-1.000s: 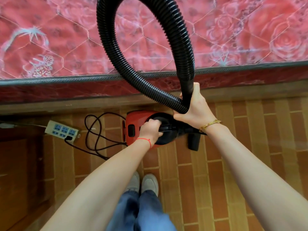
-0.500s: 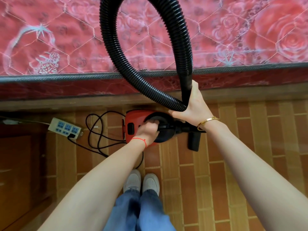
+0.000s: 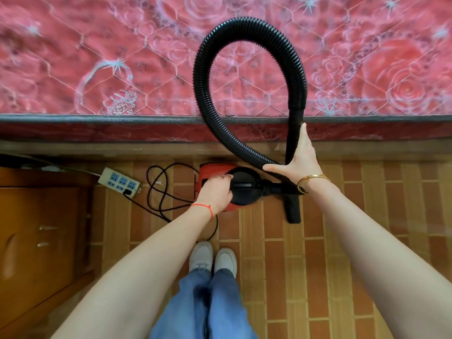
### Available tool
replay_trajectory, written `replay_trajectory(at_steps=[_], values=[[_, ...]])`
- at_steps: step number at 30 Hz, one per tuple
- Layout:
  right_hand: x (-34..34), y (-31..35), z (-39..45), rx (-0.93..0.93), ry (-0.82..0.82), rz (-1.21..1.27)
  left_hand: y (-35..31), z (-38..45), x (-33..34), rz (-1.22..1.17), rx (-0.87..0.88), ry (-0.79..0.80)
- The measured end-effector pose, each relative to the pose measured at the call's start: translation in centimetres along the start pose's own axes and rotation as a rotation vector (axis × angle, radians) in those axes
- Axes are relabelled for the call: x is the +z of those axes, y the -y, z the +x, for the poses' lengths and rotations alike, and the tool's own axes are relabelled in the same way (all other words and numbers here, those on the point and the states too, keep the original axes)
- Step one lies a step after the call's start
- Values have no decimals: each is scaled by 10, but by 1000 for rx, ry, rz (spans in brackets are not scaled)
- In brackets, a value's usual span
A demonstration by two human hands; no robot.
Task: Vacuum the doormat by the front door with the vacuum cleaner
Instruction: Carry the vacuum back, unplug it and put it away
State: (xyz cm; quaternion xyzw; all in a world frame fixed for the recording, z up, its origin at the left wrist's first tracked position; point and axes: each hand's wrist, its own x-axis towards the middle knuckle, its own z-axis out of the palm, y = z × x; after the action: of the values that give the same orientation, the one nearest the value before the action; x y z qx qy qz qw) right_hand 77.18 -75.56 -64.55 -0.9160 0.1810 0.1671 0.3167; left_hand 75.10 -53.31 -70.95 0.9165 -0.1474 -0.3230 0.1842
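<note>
Brick-patterned flooring [image 3: 325, 253] runs along the foot of a bed with a rose-printed red mattress [image 3: 97, 57], and the vacuum cleaner [image 3: 234, 189] sits on that floor just in front of the bed frame, a small red-and-black canister. No doormat or front door is in sight from here, so by my reckoning the machine has yet to be carried to where it is needed.

Left of the vacuum cleaner its black cord [image 3: 161, 192] lies in loose loops and is plugged into a white power strip [image 3: 119, 182]; further left stands a wooden cabinet [image 3: 36, 241].

The left hand [image 3: 215, 192] is curled over the top of the vacuum cleaner at the black handle, apparently gripping it, though the fingers are mostly hidden. The right hand [image 3: 297, 162] is spread wide, fingers straight, resting against the hose [image 3: 203, 94] where its smooth end piece crosses the ribbed part just above the vacuum cleaner. The hose arches in a tall loop over the mattress edge. A flat black nozzle [image 3: 292, 211] lies on the floor to the right of the vacuum cleaner.

The body looks like hard plastic, compact and probably light enough for one hand at the handle. The ribbed hose looks springy and floppy; it would swing if left free, so the rigid end piece seems the sensible place to hold. The trailing cord could snag underfoot.
</note>
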Motion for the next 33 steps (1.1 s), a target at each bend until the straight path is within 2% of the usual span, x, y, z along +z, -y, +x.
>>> replay_trajectory(at_steps=[6, 11, 16, 20, 25, 33], values=[[-17, 20, -16, 58, -15, -18, 1, -28, -32, -26, -46, -58], [-18, 50, -40, -41, -101, -69, 9, -56, -54, -89, -76, -121], [5, 94, -68, -136, -4, -72, 28, -85, -78, -110, -109, -183], [35, 127, -87, -184, 98, -97, 53, -112, -94, -116, -159, -223], [85, 165, -100, -252, 180, -137, 117, -149, -94, -119, -277, -286], [222, 199, -82, -424, 325, -258, 249, -177, -46, -87, -460, -325]])
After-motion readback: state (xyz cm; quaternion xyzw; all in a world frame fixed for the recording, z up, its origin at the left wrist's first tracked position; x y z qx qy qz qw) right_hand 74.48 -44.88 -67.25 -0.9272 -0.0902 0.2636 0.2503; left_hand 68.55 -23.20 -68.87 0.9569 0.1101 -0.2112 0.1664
